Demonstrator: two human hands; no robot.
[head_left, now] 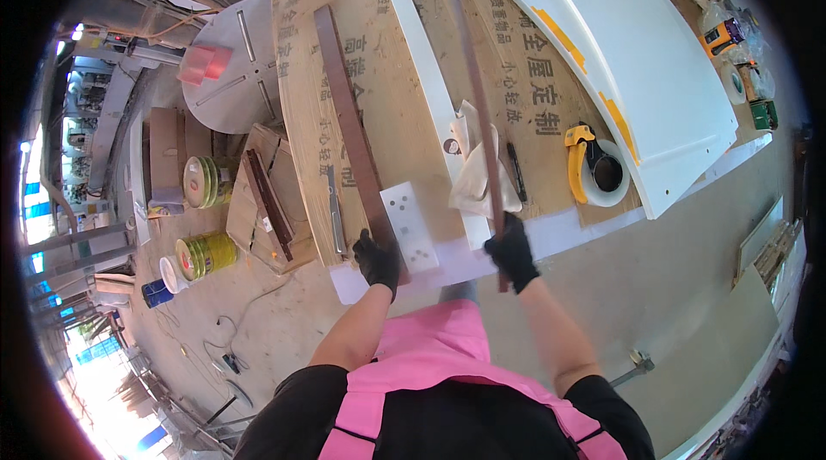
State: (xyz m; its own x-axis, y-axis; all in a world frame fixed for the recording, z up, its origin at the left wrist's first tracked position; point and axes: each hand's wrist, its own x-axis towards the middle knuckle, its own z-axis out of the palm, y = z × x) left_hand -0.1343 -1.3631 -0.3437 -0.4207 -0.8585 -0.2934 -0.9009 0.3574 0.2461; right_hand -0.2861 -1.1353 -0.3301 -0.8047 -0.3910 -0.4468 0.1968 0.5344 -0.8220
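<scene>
Both my hands wear black gloves. My left hand (377, 259) closes on the near end of a flat dark-brown strip (348, 103), which lies lengthwise on the cardboard-covered table (551, 193). In my right hand (513, 253) is a second, thinner brown strip (471, 38), gripped near its close end. That strip reaches away over a crumpled off-white cloth (469, 185) and a white strip (419, 55). Between my hands lies a small white plate with grey dots (411, 228), against the left strip. A slim grey tool (335, 212) sits left of that strip. Right of the cloth is a black pen (516, 169).
A yellow tape dispenser (578, 169) holds a roll of tape. Beyond it lies a large curved white panel (628, 47) with yellow tape along one edge. Left of the table stand a round slotted disc (225, 98), buckets (206, 255) and brown strips (268, 206). Cables (225, 344) cross the floor.
</scene>
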